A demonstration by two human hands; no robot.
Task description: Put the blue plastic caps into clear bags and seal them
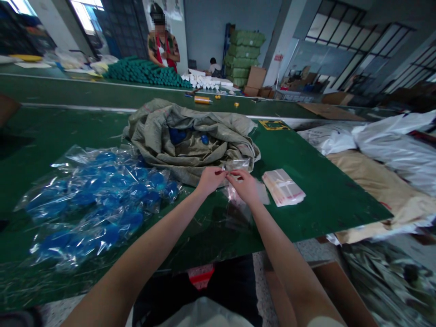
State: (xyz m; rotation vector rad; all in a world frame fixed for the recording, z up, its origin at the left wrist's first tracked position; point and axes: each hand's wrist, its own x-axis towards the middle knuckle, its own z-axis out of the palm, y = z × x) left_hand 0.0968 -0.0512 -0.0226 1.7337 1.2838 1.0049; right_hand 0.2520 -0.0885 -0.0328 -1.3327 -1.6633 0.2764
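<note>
"What are the hands doing?"

"The left hand point(211, 179) and the right hand point(243, 185) meet over a dark green tabletop point(323, 200). Their fingertips point(225, 172) are pinched narrowly together, and they seem to hold the upper edge of a thin clear plastic bag point(238, 195). Neither grip is wide."

"Where's the bag?"

"It's between and just below the hands, hanging down beside the right wrist, close above the table. Its thin film makes the exact edge hard to see."

"What's around it?"

"Just to the right lies a neat rectangular stack of flat clear bags point(283, 187) with reddish edges. To the left, near the left forearm, spreads a wide heap of round blue pieces in clear plastic wrap point(95, 200). Directly ahead, almost at the hands, sits a crumpled grey-green woven sack point(190, 141), with rounded blue pieces point(177, 135) showing in its folds."

"Anything farther off?"

"Beyond it, on a second green table point(102, 93), there's an orange roll of tape point(201, 100) and a long pile of dark green rolls point(145, 72). A co-worker in a red apron point(162, 47) stands behind that pile. Large white sacks point(391, 145) lie heaped to the right of the near table."
</note>
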